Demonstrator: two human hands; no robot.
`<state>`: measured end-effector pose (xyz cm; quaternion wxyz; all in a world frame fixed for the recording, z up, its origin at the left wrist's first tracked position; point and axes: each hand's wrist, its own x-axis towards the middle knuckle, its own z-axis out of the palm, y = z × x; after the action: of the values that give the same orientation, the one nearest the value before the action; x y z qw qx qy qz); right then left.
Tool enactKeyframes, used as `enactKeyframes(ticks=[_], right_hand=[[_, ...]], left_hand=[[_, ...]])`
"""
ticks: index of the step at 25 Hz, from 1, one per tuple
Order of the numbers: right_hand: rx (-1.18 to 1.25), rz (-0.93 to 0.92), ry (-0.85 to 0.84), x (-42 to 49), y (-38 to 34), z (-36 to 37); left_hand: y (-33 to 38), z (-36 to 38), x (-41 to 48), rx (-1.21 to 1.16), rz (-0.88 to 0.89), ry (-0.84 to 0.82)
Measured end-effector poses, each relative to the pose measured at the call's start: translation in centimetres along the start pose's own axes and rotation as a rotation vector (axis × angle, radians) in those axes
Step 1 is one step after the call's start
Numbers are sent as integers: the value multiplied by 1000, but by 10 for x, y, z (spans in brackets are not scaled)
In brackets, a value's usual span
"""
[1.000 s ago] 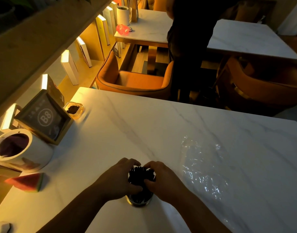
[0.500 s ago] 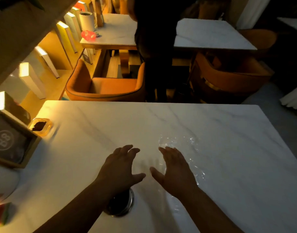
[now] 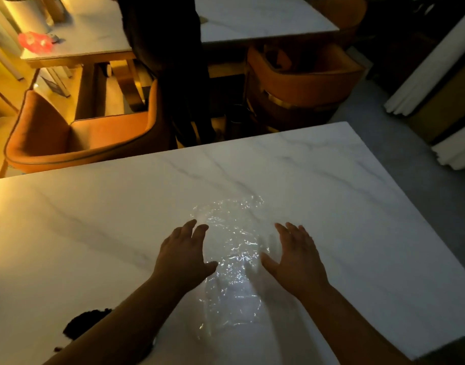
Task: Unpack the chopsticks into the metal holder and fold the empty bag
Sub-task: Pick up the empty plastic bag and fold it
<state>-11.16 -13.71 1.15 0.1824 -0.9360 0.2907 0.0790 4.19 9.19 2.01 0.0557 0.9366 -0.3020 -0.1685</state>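
White marble-patterned worktop [image 3: 331, 180] filled most of the view under dim, warm light; orange upholstered chairs [image 3: 76, 138] and two more marble tables stood beyond its far edge. A person in dark clothing [image 3: 170, 61] stood past that far edge, seen only partly.

Clear plastic bag [image 3: 234, 259] lay flat and crinkled on the worktop, running lengthwise between the two hands and extending past the fingertips toward the far edge. Bag looked empty.

Left hand [image 3: 184, 256] was spread palm-down with its fingers apart, at the bag's left edge; thumb pointed toward the plastic. Right hand [image 3: 297, 259] was likewise spread and palm-down at the bag's right edge. Neither hand gripped anything. Contact with the film could not be judged from this angle.

Dark chopstick ends [image 3: 85, 324] showed as a black cluster near the left forearm, well back from the left hand, toward the near edge. Metal holder beneath them was hidden by the forearm; only a faint glint at [image 3: 153, 342] may have belonged to it.
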Motion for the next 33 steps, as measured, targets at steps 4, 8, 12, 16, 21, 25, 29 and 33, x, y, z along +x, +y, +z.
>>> enactKeyframes(ticks=[4, 8, 12, 16, 21, 25, 29, 33], right_hand=[[50, 107, -76, 18, 30, 18], [205, 289, -191, 34, 38, 40], [432, 427, -189, 48, 45, 51], [538, 505, -231, 53, 50, 56], [603, 513, -180, 40, 45, 54], [658, 501, -78, 23, 37, 55], [843, 475, -88, 4, 19, 43], [1438, 532, -148, -30, -12, 14]], left_hand=[[9, 38, 20, -48, -169, -124], [0, 70, 30, -346, -506, -185], [-7, 85, 39, -679, -770, -157], [-1, 88, 41, -769, -780, -172], [12, 62, 24, -986, -711, -145], [26, 23, 3, -1207, -567, -187], [34, -25, -20, -1534, -411, -262], [17, -76, -56, -1666, -267, -326]])
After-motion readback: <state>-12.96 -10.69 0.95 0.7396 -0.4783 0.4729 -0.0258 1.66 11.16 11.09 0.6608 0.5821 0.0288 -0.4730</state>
